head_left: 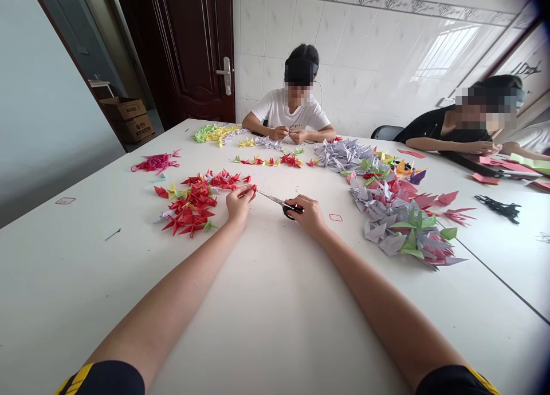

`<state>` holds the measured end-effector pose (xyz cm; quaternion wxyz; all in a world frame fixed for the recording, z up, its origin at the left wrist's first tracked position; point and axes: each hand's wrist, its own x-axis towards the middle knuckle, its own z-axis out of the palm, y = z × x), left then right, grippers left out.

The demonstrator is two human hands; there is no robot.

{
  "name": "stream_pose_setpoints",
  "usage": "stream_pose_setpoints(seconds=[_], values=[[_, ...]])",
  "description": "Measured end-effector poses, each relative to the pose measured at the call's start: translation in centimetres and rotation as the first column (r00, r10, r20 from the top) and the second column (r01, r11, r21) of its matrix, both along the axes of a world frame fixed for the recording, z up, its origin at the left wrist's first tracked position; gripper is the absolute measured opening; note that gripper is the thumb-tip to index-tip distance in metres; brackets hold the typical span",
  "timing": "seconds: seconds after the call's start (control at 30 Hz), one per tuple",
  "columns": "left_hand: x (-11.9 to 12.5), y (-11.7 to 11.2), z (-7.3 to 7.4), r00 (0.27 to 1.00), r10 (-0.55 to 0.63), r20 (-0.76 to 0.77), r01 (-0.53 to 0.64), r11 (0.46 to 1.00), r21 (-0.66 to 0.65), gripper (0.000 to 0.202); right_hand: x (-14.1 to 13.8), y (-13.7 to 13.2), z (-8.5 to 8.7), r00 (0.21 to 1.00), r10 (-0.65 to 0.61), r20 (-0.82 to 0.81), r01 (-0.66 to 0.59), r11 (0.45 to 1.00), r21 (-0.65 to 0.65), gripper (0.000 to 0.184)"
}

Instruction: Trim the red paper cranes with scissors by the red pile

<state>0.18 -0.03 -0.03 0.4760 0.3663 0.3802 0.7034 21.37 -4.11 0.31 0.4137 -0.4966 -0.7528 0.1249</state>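
My left hand (239, 204) is closed in a pinch on a small red paper crane (254, 189), of which only a bit shows past the fingertips. My right hand (310, 212) grips a pair of scissors (278, 201) by its black handles. The blades point left, their tips close to the red paper at my left fingers. Left of my left hand lies a pile of mostly red folded cranes (193, 209), with a few yellow, green and white ones among them. A big heap of grey, pink and green cranes (387, 212) spreads to the right of my right hand.
Pink cord (155, 162) lies at the left, black cord (498, 208) at the right. Across the white table (129, 303) a person in a white shirt (296, 111) works with both hands, near yellow-green cranes (215, 134). Another person in black (455, 123) sits at the right.
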Motion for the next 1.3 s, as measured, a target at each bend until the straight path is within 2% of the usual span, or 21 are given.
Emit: stream_pose_setpoints(seconds=[0.2, 0.3, 0.4, 0.57, 0.73, 1.3], values=[[0.0, 0.0, 0.1, 1.000, 0.006, 0.009, -0.006, 1.000, -0.013, 0.022, 0.4, 0.0, -0.6, 0.981, -0.069, 0.183, 0.042, 0.988, 0.149, 0.025], [-0.1, 0.1, 0.1, 1.000, 0.007, 0.010, -0.007, 1.000, -0.007, 0.022, 0.5, 0.1, -0.7, 0.981, -0.136, 0.135, 0.106, 0.972, 0.209, 0.023], [-0.1, 0.1, 0.1, 1.000, 0.012, -0.010, -0.012, 1.000, -0.003, 0.020, 0.5, 0.2, -0.5, 0.988, -0.149, 0.038, 0.136, 0.963, 0.233, 0.020], [-0.1, 0.1, 0.1, 1.000, 0.023, -0.014, -0.023, 1.000, 0.005, 0.018, 0.2, 0.0, 0.3, 0.996, -0.042, -0.078, 0.055, 0.982, 0.181, 0.023], [-0.1, 0.1, 0.0, 0.999, 0.043, -0.012, -0.042, 0.999, 0.020, 0.020, 0.0, -0.2, 0.4, 0.996, 0.023, -0.087, -0.014, 0.995, 0.096, 0.022], [-0.1, -0.2, 0.3, 0.998, 0.037, -0.047, -0.037, 0.999, 0.004, 0.019, -0.1, -0.1, 0.3, 0.998, 0.051, -0.045, -0.051, 0.999, 0.004, 0.020]])
